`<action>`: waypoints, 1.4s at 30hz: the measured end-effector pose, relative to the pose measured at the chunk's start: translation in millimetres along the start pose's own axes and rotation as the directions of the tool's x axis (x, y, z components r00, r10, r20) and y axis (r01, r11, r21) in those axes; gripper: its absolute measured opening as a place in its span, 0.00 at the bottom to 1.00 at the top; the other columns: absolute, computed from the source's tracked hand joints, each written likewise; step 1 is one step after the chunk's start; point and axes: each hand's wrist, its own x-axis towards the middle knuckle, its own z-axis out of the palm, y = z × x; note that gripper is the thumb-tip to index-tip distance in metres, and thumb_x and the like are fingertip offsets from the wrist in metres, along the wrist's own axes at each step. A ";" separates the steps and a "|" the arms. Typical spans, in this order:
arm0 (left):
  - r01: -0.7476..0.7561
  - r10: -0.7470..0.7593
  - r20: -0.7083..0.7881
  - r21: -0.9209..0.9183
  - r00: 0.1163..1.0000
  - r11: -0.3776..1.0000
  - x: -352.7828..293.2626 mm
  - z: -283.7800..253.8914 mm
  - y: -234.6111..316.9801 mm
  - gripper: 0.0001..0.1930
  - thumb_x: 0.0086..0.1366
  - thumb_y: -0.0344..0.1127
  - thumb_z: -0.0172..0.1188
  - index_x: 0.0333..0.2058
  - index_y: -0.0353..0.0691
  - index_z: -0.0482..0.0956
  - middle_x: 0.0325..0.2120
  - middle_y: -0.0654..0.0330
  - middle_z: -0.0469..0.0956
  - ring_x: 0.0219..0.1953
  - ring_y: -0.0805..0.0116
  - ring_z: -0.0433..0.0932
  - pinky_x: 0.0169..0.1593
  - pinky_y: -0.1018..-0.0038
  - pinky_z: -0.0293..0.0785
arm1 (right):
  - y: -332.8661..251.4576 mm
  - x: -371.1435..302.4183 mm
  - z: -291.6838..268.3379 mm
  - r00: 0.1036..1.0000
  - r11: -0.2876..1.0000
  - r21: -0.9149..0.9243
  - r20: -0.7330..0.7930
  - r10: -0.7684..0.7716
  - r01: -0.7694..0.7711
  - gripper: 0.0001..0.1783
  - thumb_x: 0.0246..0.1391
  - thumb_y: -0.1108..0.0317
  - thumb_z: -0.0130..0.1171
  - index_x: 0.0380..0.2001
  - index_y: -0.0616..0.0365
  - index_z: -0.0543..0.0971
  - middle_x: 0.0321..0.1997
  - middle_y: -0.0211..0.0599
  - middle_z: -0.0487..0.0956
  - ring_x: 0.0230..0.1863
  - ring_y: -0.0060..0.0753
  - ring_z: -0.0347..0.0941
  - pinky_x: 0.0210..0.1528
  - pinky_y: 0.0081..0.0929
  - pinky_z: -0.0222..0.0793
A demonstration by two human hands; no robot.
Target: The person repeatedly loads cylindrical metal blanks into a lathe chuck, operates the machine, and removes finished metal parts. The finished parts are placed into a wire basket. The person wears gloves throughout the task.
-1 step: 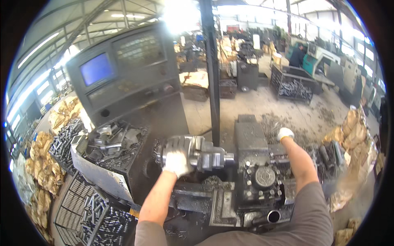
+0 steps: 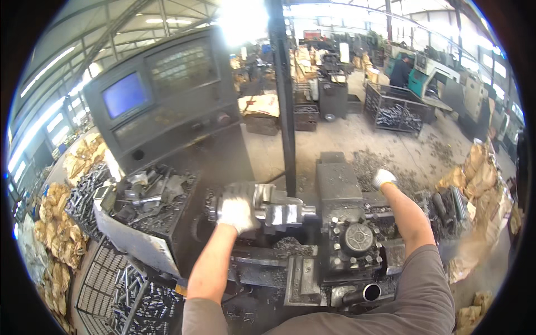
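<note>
Directly right of the blurred left hand in a white glove (image 2: 237, 212), a stepped, shiny grey metal workpiece (image 2: 282, 214) blocks a level sideways pass. Past its far end, a dark grey rectangular metal housing (image 2: 339, 181) and a squat black bolted tool post with a round cap (image 2: 358, 240) bar a low, straight line to the right hand in a white glove (image 2: 384, 177). Left of the left grip stands a dark metal bin heaped with scrap (image 2: 153, 192); beyond it rises a tall grey control cabinet (image 2: 184, 123). On the wearer's side, there is open air above the grey machine bed (image 2: 259, 271). Beyond the right hand, room opens over chip-strewn floor (image 2: 357, 137).
</note>
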 end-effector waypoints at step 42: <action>0.338 0.146 0.316 -0.726 0.937 -0.599 -199.6 17.8 154.6 0.45 0.66 0.46 0.73 0.74 0.36 0.61 0.63 0.48 0.76 0.64 0.54 0.77 0.70 0.59 0.72 | -177.1 -473.1 25.6 0.824 0.129 0.987 0.148 -0.547 -0.092 0.37 0.55 0.51 0.79 0.61 0.63 0.78 0.42 0.37 0.87 0.44 0.30 0.85 0.47 0.33 0.82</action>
